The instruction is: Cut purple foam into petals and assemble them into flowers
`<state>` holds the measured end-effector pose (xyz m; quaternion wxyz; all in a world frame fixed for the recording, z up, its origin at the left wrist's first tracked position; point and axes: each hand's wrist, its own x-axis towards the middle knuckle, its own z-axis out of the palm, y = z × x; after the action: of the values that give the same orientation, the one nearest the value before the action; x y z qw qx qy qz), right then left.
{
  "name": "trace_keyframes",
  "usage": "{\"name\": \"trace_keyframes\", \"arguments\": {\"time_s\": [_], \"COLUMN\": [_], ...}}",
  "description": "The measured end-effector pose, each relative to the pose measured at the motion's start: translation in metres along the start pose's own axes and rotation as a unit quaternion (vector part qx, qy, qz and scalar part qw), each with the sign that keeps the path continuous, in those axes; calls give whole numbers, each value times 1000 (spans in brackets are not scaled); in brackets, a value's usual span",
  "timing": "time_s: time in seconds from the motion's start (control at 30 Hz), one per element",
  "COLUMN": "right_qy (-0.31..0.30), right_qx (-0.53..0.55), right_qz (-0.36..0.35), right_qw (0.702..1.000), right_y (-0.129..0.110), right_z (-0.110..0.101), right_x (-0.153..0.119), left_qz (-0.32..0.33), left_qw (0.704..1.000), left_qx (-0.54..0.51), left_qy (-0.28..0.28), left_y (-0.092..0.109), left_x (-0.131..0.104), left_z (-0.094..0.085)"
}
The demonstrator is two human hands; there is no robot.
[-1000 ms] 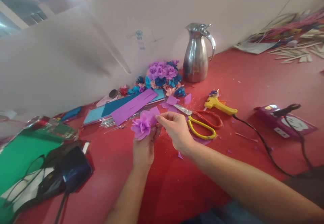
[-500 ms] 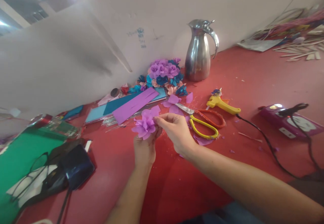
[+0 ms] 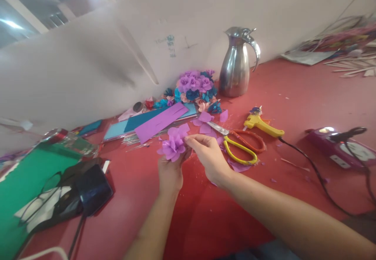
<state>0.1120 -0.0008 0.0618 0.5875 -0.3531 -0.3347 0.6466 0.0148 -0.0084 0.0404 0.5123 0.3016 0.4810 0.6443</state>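
A purple paper flower (image 3: 172, 145) with layered petals is held up over the red table. Behind and below it, my left hand (image 3: 170, 171) is closed around its base; the petals hide most of those fingers. My right hand (image 3: 207, 152) pinches at the flower's right edge, thumb and forefinger together on a petal. To the right lie scissors (image 3: 242, 146) with one yellow and one red handle, among loose purple petals (image 3: 205, 118). Beyond the flower, a purple paper strip (image 3: 161, 122) rests on blue sheets (image 3: 117, 130) and thin wires (image 3: 132, 139).
Finished paper flowers (image 3: 195, 85) are heaped by the wall, beside a steel jug (image 3: 236, 68). A yellow glue gun (image 3: 263, 124) has a cord passing near a purple power box (image 3: 342, 146). At left are a phone (image 3: 94, 189), glasses (image 3: 38, 199) and a glass jar (image 3: 73, 142).
The whole scene has shifted slightly right in view as the head turned. The flower is turned a little in my hands, with its blossom facing more toward me. Both hands keep their hold.
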Motion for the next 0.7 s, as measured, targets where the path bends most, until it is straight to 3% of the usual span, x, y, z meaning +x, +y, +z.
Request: {"name": "trace_keyframes", "arguments": {"time_s": [0.37, 0.7], "right_qy": [-24, 1], "right_qx": [-1, -41], "right_qz": [-6, 6], "right_qw": [1000, 999], "right_y": [3, 6], "right_z": [-1, 0], "right_x": [-1, 0], "left_qz": [20, -13], "left_qw": [999, 999], "left_qx": [25, -9], "left_qy": [-25, -37], "left_y": [-3, -6], "left_x": [3, 11], "left_z": [-5, -15]}}
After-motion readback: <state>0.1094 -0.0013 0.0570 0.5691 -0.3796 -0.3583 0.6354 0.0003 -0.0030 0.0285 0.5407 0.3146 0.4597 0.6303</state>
